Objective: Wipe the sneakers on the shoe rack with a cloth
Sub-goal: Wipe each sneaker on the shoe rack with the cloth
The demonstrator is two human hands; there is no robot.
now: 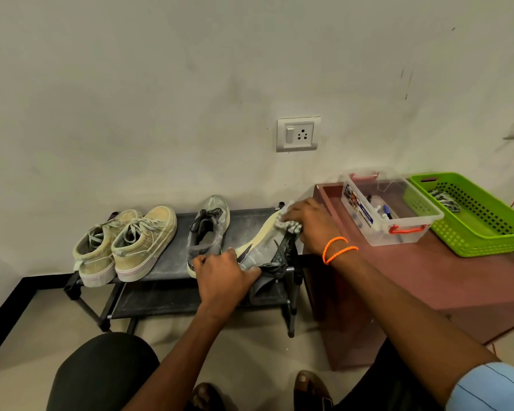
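A low black shoe rack (166,256) stands against the wall. On its right end a grey sneaker (261,247) lies tipped on its side, pale sole facing left. My left hand (223,277) grips its heel end. My right hand (306,223) holds a grey patterned cloth (288,225) bunched against the sneaker's toe end. The matching grey sneaker (209,229) stands upright to the left. A pair of beige sneakers (128,241) sits on the rack's left end.
A reddish-brown low table (428,280) stands right of the rack, carrying a clear plastic box (389,212) with small items and a green basket (472,215). A wall socket (298,133) is above. My knee (101,375) and sandalled feet are at the bottom.
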